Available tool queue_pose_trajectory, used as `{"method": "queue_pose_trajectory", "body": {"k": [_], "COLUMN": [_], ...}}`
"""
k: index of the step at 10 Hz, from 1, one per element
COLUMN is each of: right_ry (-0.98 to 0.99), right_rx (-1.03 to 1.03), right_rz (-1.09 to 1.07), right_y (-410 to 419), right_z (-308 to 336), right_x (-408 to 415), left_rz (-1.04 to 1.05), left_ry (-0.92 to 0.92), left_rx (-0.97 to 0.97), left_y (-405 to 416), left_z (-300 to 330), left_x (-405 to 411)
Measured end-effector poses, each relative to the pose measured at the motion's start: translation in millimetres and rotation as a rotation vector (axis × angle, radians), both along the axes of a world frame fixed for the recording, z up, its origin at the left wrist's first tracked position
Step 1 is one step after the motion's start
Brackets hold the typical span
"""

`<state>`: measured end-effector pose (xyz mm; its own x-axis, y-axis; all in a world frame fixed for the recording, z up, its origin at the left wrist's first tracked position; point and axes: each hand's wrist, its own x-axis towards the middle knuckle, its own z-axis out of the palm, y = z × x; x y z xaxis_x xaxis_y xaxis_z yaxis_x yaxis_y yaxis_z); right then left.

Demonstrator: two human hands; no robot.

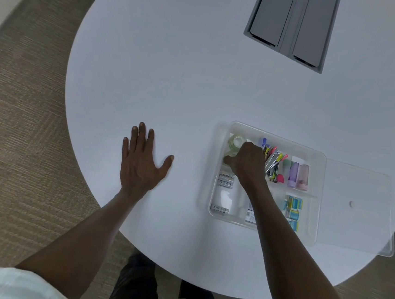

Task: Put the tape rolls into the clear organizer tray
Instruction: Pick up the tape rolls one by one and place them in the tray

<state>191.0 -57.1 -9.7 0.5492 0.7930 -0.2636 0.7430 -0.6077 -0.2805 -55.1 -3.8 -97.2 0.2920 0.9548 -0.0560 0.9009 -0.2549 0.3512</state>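
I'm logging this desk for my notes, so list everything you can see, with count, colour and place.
table: one, white, rounded, over brown carpet
hatch: one, grey, two flaps, set in the table's far side
tray: one, clear, divided, on the table's near right
lid: one, clear, flat, right of the tray
tape rolls: at least one, clear, tray's far left compartment; more may be hidden
batteries: several, silver, left compartment
clips: a bunch, multicoloured, middle far compartment
tubes: two, lilac and pink, far right compartment
small boxes: several, teal and yellow, near right compartment
left hand: flat on the table, grip open
right hand: inside the tray at the tape, grip unclear
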Motion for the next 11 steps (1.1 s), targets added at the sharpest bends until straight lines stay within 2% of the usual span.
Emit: {"method": "queue_pose_trajectory", "body": {"k": [1, 2, 3, 5, 7, 9, 11], "right_ry": [-0.049, -0.102, -0.079, -0.036, -0.052, 0.046, 0.015], "right_rx": [0.037, -0.01, -0.069, -0.058, -0.046, -0.02, -0.003], "right_rz": [0.009, 0.0, -0.061, -0.144, -0.131, -0.164, -0.161], "right_y": [1.6, 2.9, 3.6, 6.7, 7.2, 2.8, 0.8], "right_z": [-3.7, -8.2, -8.2, -12.6, -18.6, -21.3, -23.4], "right_x": [-5.1, -7.7, -6.2, -8.5, -7.1, -2.1, -2.0], "left_rz": [-0.002, 0.001, 0.002, 0.002, 0.001, 0.001, 0.002], "left_ry": [0.006, -0.001, 0.002, -0.011, -0.008, -0.008, -0.018], "left_rx": [0.006, 0.003, 0.005, -0.001, -0.001, -0.003, 0.005], "left_y": [-0.1, 0.0, 0.2, 0.1, 0.4, 0.4, 0.1], "left_z": [-0.3, -0.8, -1.3, -2.2, -2.7, -2.1, -2.1], "left_x": [-0.1, -0.3, -0.3, -0.3, -0.7, -1.1, -1.1]}}
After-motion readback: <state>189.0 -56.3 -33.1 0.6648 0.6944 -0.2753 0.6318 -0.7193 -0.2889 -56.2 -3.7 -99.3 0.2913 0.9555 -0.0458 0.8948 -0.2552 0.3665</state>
